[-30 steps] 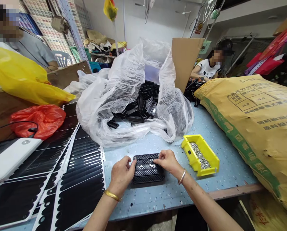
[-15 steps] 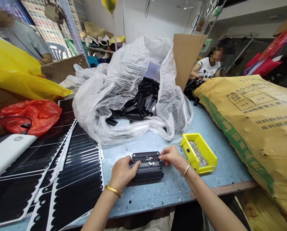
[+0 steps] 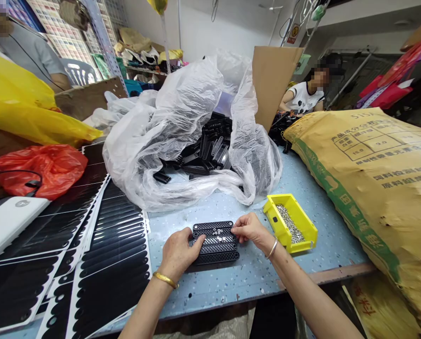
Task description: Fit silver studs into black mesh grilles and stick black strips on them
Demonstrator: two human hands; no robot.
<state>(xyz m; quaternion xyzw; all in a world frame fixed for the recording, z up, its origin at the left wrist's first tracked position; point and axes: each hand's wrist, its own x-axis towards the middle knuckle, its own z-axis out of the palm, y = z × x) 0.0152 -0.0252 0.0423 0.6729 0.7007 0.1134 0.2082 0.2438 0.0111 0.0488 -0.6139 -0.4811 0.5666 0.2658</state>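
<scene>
Several black bars with a mesh pattern (image 3: 215,256) lie side by side on the blue speckled table, in front of me. My left hand (image 3: 180,249) grips their left ends, its thumb on top and the fingers bent round the far side. Small silvery ring-like pieces (image 3: 218,231) rest on the upper bars. At the right ends, my right hand (image 3: 247,228) is closed in a pinch, touching the second bar from the back; whatever is between the fingertips is hidden. Just right of that hand stands a yellow bin (image 3: 311,229) holding many small metal pieces (image 3: 290,223).
Behind the bars, a clear plastic bag (image 3: 132,155) lies open over a heap of black parts (image 3: 206,155). Black die-cut sheets (image 3: 111,263) cover the left side. A large yellow sack (image 3: 383,165) leans over the right side. Two people (image 3: 305,96) (image 3: 30,56) sit beyond.
The view has shifted very slightly. Both hands keep nearly the same place at the bars, the right one still pinched at their right ends.
</scene>
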